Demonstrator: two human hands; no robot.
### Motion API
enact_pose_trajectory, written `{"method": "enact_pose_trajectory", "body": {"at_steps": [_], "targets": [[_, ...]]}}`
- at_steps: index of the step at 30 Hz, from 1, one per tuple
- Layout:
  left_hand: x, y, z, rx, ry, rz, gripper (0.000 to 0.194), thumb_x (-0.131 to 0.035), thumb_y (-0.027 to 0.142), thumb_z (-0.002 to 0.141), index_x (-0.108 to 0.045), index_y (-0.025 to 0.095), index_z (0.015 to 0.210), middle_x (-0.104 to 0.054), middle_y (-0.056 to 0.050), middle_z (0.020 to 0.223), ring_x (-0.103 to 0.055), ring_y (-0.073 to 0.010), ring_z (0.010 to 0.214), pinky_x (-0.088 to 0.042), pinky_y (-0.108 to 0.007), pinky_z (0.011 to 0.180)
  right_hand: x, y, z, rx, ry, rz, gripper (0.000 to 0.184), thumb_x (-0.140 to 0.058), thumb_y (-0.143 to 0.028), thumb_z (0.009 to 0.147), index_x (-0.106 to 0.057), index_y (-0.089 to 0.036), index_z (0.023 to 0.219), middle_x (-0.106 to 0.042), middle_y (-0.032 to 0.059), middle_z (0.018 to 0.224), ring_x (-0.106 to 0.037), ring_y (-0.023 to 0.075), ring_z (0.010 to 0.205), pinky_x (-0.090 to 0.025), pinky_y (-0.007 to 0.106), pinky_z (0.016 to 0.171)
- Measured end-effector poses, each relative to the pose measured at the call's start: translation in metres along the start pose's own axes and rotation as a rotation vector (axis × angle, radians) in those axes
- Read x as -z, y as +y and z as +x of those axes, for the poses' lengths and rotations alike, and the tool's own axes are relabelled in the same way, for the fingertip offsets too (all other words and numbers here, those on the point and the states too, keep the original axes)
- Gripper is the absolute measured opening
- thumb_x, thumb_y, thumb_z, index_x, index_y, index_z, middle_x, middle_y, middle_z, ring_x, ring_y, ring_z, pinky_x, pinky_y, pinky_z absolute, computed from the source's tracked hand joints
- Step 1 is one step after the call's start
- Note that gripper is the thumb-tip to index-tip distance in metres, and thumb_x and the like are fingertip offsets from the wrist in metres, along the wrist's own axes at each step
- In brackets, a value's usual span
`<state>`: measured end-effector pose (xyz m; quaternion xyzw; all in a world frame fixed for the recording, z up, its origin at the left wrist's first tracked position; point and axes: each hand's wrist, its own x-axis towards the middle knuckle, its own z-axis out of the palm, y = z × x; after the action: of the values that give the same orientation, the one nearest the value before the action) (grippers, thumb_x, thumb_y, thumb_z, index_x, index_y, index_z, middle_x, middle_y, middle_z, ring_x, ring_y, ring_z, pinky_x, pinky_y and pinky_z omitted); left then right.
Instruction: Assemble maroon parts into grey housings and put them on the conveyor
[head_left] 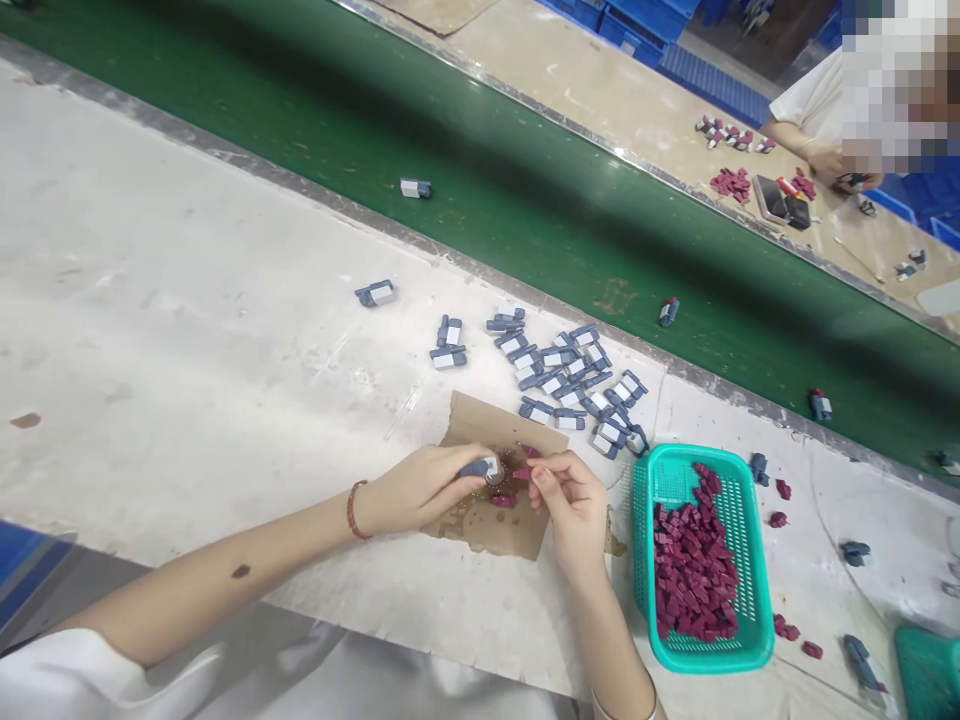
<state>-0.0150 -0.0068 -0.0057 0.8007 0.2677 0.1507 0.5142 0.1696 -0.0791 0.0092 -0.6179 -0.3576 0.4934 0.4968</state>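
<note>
My left hand (420, 488) pinches a small blue-grey and white plastic part (477, 467) above a piece of brown cardboard (517, 535). Facing it, my right hand (574, 505) grips a small maroon plastic piece (523, 473) between thumb and forefinger, its tip close to the blue-grey part. Whether the two touch I cannot tell. Another maroon piece (502, 500) lies on the stained cardboard under my hands. Several blue-grey and white parts (559, 355) are spread on the table beyond the cardboard. To the right stands a green plastic basket (761, 600) holding a heap of maroon pieces (694, 570).
A green conveyor belt (300, 160) runs diagonally behind the table, with a few scattered parts on it, one blue-grey and white part (415, 188) among them. Across it, a person's hand (825, 160) works near more maroon pieces (731, 184). Loose parts lie right of the basket.
</note>
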Motion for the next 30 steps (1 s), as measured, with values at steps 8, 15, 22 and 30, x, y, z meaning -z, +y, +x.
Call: {"method": "enact_pose_trajectory", "body": {"at_steps": [8,15,22,30], "targets": [[-0.005,-0.005,-0.001,-0.069,-0.076,0.115,0.039,-0.027,0.045,0.098,-0.056,0.019,0.102,-0.067,-0.007,0.081,-0.061,-0.0198,0.065,-0.042,-0.027,0.060,-0.008,-0.005,-0.002,-0.073,-0.050,0.168,0.035,-0.073,-0.053,0.071,-0.067,-0.019,0.074,-0.057,-0.0027,0.050,-0.049,0.0101,0.042,-0.042,0.022,0.041],[-0.006,-0.004,0.000,-0.139,-0.054,0.147,0.040,-0.024,0.043,0.100,-0.056,0.019,0.101,-0.068,-0.007,0.080,-0.062,-0.0195,0.064,-0.041,-0.027,0.060,-0.009,0.000,-0.005,-0.084,-0.096,0.148,0.031,-0.071,-0.050,0.076,-0.067,-0.019,0.077,-0.058,-0.0025,0.053,-0.050,0.0099,0.046,-0.044,0.022,0.046],[-0.005,-0.001,0.002,-0.148,-0.058,0.164,0.041,-0.024,0.043,0.100,-0.056,0.018,0.094,-0.067,-0.007,0.077,-0.060,-0.0191,0.061,-0.039,-0.027,0.056,-0.004,0.005,-0.007,-0.069,-0.147,0.103,0.026,-0.066,-0.045,0.083,-0.068,-0.019,0.082,-0.059,-0.0022,0.057,-0.052,0.0100,0.050,-0.045,0.022,0.050],[-0.002,-0.002,0.002,-0.192,-0.095,0.045,0.045,-0.020,0.046,0.101,-0.052,0.017,0.091,-0.065,-0.006,0.076,-0.058,-0.0166,0.062,-0.040,-0.025,0.057,-0.001,-0.001,-0.008,-0.085,-0.188,0.100,0.028,-0.068,-0.047,0.081,-0.068,-0.019,0.084,-0.062,-0.0012,0.062,-0.054,0.0108,0.054,-0.046,0.022,0.053]]}}
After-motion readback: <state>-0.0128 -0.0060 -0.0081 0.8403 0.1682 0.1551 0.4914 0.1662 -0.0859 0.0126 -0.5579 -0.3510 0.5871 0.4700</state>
